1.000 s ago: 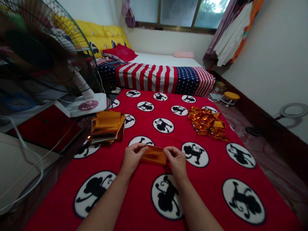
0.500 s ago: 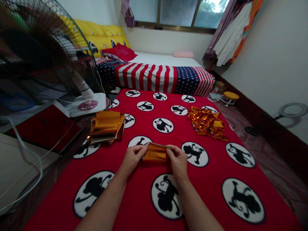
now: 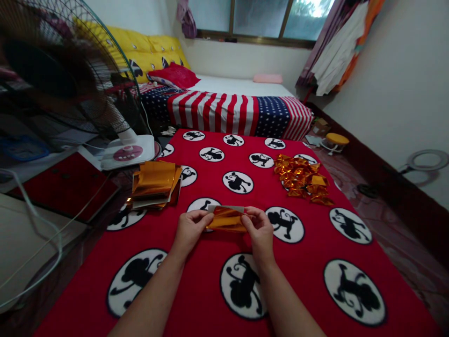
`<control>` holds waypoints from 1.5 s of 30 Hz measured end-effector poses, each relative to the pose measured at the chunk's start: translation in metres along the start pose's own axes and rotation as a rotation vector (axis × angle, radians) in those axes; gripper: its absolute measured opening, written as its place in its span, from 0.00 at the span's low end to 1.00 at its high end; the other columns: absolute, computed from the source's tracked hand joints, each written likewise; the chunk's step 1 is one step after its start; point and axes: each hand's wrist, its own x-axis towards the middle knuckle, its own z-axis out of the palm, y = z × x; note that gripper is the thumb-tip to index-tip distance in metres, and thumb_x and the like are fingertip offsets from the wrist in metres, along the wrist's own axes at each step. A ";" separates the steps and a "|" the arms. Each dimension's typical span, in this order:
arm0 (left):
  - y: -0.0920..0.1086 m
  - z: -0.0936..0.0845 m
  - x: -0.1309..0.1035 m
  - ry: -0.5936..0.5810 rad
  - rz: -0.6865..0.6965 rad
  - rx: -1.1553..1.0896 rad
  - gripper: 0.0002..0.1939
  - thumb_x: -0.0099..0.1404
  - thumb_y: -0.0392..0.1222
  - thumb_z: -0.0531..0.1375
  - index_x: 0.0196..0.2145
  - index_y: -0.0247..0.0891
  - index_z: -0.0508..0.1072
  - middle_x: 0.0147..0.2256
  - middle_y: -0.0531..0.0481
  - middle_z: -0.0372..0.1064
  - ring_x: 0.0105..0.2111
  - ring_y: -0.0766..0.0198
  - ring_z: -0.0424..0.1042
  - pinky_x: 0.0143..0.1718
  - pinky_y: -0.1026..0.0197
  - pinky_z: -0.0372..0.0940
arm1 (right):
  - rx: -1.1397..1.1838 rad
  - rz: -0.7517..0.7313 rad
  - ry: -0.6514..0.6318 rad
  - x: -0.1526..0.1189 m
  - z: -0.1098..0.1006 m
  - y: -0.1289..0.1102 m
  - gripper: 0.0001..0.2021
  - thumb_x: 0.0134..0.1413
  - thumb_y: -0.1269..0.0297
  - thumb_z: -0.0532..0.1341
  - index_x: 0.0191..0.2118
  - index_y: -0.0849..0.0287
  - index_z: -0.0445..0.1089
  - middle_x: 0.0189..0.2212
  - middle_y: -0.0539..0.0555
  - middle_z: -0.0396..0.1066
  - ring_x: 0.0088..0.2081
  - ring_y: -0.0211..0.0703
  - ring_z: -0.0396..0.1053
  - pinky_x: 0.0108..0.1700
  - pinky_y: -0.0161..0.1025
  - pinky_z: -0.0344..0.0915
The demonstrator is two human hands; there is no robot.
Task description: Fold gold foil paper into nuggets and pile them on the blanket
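Note:
Between my two hands a sheet of gold foil paper (image 3: pixel 227 220) is held by its sides, partly folded, with a grey strip of its backing showing along the far edge. My left hand (image 3: pixel 191 229) pinches the left side between thumb and fingers. On the right side, my right hand (image 3: pixel 258 229) grips it the same way, thumb on top. A stack of flat gold foil sheets (image 3: pixel 156 182) lies to the left, its edges uneven. Over to the right sits a heap of folded gold foil pieces (image 3: pixel 300 178).
A red cloth with monkey prints (image 3: pixel 294 285) covers the surface under my hands. At the left stands an electric fan (image 3: pixel 128 150), its blades blurred. Beyond is a bed (image 3: pixel 224 112) with a striped, starred cover. A yellow-topped stool (image 3: pixel 337 139) is at the right.
The near part of the foil sheet has been rolled or folded further, so it looks narrower and more grey backing shows at its far edge. Both hands keep their hold, barely shifted.

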 end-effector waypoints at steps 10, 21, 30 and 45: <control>-0.008 -0.004 0.006 0.161 0.015 -0.035 0.18 0.55 0.53 0.65 0.30 0.32 0.79 0.26 0.51 0.75 0.26 0.64 0.72 0.27 0.67 0.64 | -0.105 -0.078 -0.228 -0.004 -0.004 -0.013 0.06 0.51 0.62 0.64 0.27 0.56 0.77 0.39 0.56 0.69 0.42 0.46 0.68 0.40 0.39 0.67; -0.010 -0.004 0.008 0.049 -0.026 -0.162 0.35 0.51 0.48 0.68 0.55 0.31 0.67 0.30 0.49 0.74 0.30 0.65 0.75 0.32 0.67 0.68 | -0.165 -0.131 -0.247 -0.005 -0.002 -0.016 0.07 0.51 0.63 0.64 0.25 0.57 0.74 0.34 0.54 0.67 0.36 0.42 0.66 0.35 0.36 0.63; -0.010 -0.005 0.010 0.094 0.002 -0.068 0.22 0.52 0.50 0.67 0.40 0.32 0.79 0.38 0.42 0.78 0.36 0.59 0.75 0.35 0.64 0.68 | -0.172 -0.124 -0.407 -0.008 0.000 -0.013 0.04 0.49 0.66 0.66 0.26 0.55 0.76 0.29 0.51 0.67 0.31 0.40 0.65 0.31 0.35 0.60; 0.003 -0.003 0.001 0.132 -0.010 -0.185 0.23 0.55 0.56 0.65 0.36 0.32 0.73 0.31 0.47 0.74 0.28 0.65 0.74 0.27 0.68 0.69 | -0.255 -0.225 0.012 -0.003 -0.003 -0.011 0.06 0.48 0.66 0.67 0.23 0.57 0.73 0.29 0.51 0.66 0.31 0.40 0.64 0.31 0.36 0.58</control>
